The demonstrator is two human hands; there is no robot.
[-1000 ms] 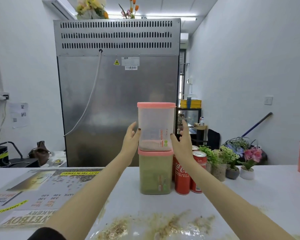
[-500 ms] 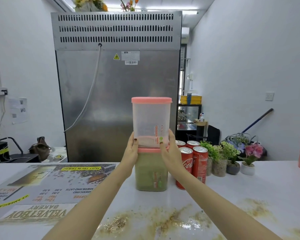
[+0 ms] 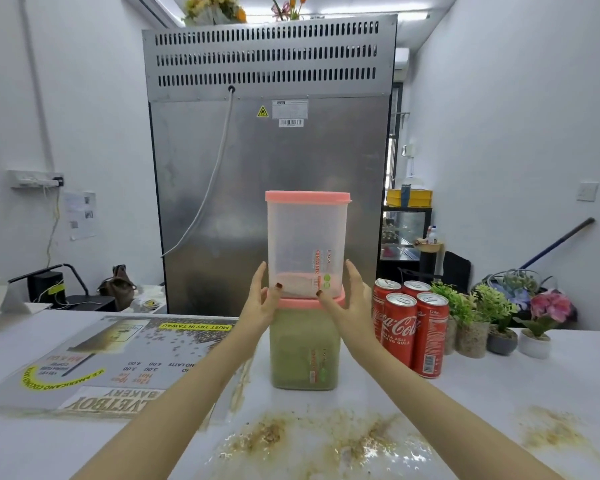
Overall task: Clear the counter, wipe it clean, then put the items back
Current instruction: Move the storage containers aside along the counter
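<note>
Four red cans (image 3: 409, 334) stand just beside the lower container (image 3: 303, 348) on its right, and the right hand (image 3: 352, 303) fills the narrow gap above them. Potted plants (image 3: 475, 323) crowd the counter (image 3: 534, 386) beyond the cans. Left of the stack lies only a flat menu mat (image 3: 118, 362), so approach there is open. A brown spill (image 3: 326, 438) smears the near edge. The steel refrigerator (image 3: 267, 185) behind seems set back, though the distance is hard to judge.
</note>
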